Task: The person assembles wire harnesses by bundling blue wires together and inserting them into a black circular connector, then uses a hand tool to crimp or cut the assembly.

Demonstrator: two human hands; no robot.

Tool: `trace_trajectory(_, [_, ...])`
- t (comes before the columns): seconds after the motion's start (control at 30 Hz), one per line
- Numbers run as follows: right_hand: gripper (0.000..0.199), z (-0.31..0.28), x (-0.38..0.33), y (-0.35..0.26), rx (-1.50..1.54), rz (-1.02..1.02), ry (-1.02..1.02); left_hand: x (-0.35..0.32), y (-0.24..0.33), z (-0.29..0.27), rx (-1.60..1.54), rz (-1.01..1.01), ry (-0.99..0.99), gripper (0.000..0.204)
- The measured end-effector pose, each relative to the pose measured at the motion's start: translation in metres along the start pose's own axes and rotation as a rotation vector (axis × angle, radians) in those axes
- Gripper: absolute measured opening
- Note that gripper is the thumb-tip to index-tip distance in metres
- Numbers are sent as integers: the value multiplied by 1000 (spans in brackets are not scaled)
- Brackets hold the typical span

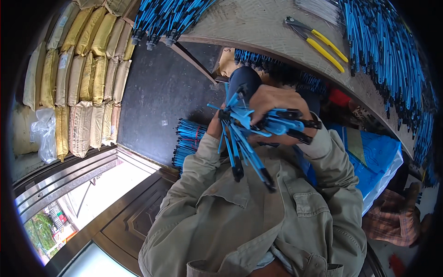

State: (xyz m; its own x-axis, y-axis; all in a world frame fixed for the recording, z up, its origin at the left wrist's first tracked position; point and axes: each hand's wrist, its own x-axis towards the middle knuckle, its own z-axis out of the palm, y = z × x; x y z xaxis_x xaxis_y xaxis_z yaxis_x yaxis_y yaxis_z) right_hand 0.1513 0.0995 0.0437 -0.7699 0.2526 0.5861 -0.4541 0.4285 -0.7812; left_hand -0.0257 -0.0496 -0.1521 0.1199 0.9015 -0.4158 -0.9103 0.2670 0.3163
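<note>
In front of my chest I hold slim blue plastic sticks with black end fittings. My right hand (281, 99) is closed round one bunch (277, 122), whose black ends point right. On the left, more blue sticks (235, 143) fan out, several hanging down toward my jacket. My left hand (214, 123) is behind this fan and grips it near the top; most of its fingers are hidden by the sticks. The two bunches cross and touch between my hands.
A tied stack of blue sticks (187, 141) lies on the floor to the left. On the workbench (249, 27) are yellow-handled pliers (323, 44) and large heaps of blue sticks (383, 55). Filled sacks (87, 78) are piled far left. A blue plastic bag (374, 154) sits at my right.
</note>
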Motion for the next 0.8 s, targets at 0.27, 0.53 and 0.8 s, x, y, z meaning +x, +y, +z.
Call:
trace_trajectory(0.27, [25,-3,-15,-17,238,392,-59,-40,26,137,556,464,-126,49])
trace_trajectory(0.53, [33,-4,-37,3,353,305,-126,-26,35,125,846,237,-542,66])
trace_trajectory(0.8, [38,-3,-46,-1,440,366,40,-3,32,113,617,214,-791,57])
